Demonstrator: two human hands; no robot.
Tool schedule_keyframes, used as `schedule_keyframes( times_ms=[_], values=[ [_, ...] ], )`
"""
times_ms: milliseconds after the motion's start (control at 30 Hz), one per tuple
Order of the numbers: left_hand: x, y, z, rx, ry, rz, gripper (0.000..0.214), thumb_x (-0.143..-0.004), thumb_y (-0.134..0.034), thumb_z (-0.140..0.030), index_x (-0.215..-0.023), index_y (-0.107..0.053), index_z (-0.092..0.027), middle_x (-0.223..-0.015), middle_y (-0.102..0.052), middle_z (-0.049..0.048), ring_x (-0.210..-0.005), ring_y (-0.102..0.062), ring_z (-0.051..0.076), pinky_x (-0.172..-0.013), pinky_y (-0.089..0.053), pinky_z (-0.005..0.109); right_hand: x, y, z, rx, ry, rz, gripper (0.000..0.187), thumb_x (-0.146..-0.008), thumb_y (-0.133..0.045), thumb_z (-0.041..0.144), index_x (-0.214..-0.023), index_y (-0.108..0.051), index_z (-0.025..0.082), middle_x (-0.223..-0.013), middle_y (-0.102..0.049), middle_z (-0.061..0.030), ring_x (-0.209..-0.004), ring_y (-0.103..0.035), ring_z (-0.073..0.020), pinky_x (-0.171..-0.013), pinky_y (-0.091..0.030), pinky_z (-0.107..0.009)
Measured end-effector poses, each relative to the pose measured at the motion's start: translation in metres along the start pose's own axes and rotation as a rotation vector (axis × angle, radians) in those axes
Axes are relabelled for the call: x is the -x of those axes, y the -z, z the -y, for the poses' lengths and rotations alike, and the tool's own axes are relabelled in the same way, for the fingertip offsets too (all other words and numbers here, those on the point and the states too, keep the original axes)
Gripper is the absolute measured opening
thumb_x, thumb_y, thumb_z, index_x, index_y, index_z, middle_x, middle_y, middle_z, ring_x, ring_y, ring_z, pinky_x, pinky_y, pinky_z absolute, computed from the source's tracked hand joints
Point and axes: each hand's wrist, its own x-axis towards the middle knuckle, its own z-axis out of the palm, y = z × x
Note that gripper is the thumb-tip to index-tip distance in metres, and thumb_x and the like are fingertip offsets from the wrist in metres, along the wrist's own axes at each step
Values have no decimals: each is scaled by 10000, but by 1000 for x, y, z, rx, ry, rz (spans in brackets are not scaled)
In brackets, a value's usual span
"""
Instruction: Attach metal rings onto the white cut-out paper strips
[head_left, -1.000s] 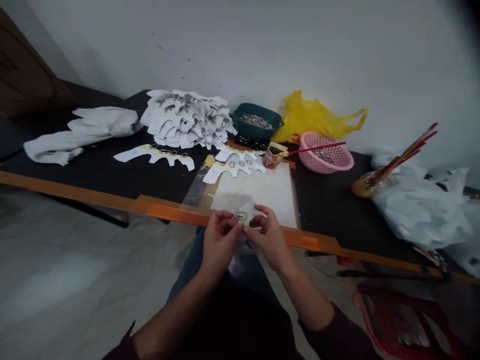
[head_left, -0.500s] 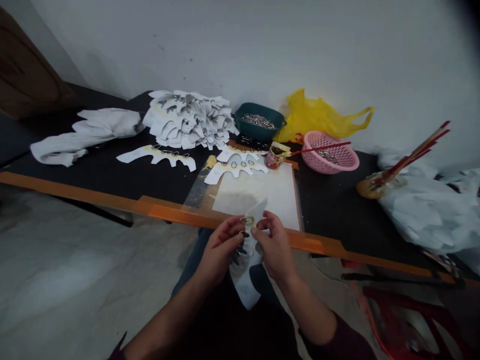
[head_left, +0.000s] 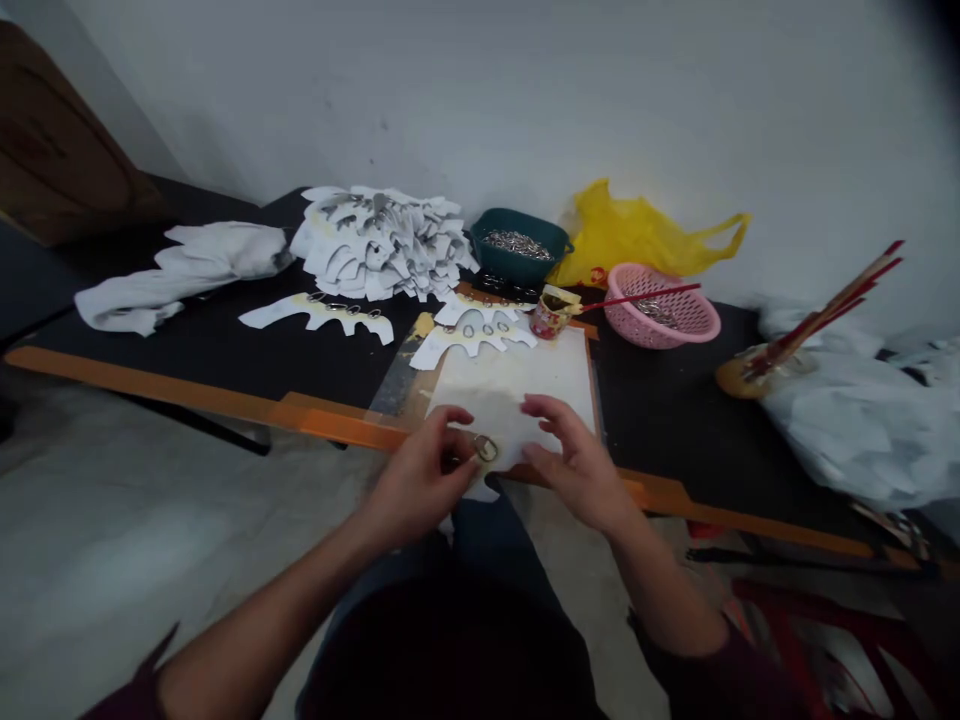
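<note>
My left hand (head_left: pixel 427 470) pinches a white scalloped cut-out piece (head_left: pixel 481 490) at the table's front edge. A metal ring (head_left: pixel 486 448) shows on this piece, right beside my left fingertips. Most of the piece blends into the white sheet (head_left: pixel 517 380) behind it, so its outline is hard to make out. My right hand (head_left: pixel 574 465) is open to the right of the ring, thumb and fingers apart. Further back, similar white pieces (head_left: pixel 480 338) with rings along a yellowish edge lie by a small jar (head_left: pixel 553 312), which has a red stick across it.
A heap of white pieces (head_left: pixel 382 245) stands at the back, beside a green basket (head_left: pixel 521 240) of metal bits. Right of these are a yellow bag (head_left: pixel 637 235), a pink basket (head_left: pixel 660 310) and a bundle of red-handled sticks (head_left: pixel 817 315). Orange tape (head_left: pixel 330 420) edges the black table.
My right hand has let go of the white piece and opened, moving right. My left hand has moved slightly left and keeps the piece, which has turned and now sits nearer the white sheet.
</note>
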Motion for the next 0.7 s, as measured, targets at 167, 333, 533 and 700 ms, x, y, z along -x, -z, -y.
schedule_keyframes(
  times_ms=[167, 333, 533, 700],
  values=[
    [-28, 17, -32, -145, -106, 220, 498, -594, -621, -88, -1070, -559, -219, -626, -602, -26, -575, -500, 138, -561, -312, 223, -23, -2, 18, -93, -125, 298, 245, -757, -596, 314, -983, -625, 224, -925, -644, -14, -820, -587, -155, -730, -453, -292],
    [-65, 24, -25, -401, -232, 246, 602, -473, -696, -69, -1045, -613, -236, -734, -643, 5, -714, -551, 191, -691, -354, 254, -26, -21, -15, -229, -287, 92, 211, -684, -657, 333, -843, -613, 202, -629, -578, 46, -533, -498, -90, -512, -387, -217],
    [-64, 23, 12, -666, -277, -6, 508, -544, -729, -245, -1032, -597, -192, -1094, -559, 107, -1074, -468, 297, -920, -340, 402, -10, -30, -40, -308, -389, -75, 302, -676, -653, 343, -933, -592, 198, -551, -441, 80, -464, -385, -61, -438, -288, -184],
    [-25, 42, 28, -733, -285, -424, 275, -664, -646, -266, -924, -614, -184, -1015, -548, 100, -1011, -461, 287, -896, -346, 412, -8, -26, -45, -320, -369, -260, 306, -677, -655, 337, -945, -598, 199, -566, -413, 81, -484, -381, -59, -453, -311, -184]
  ],
)
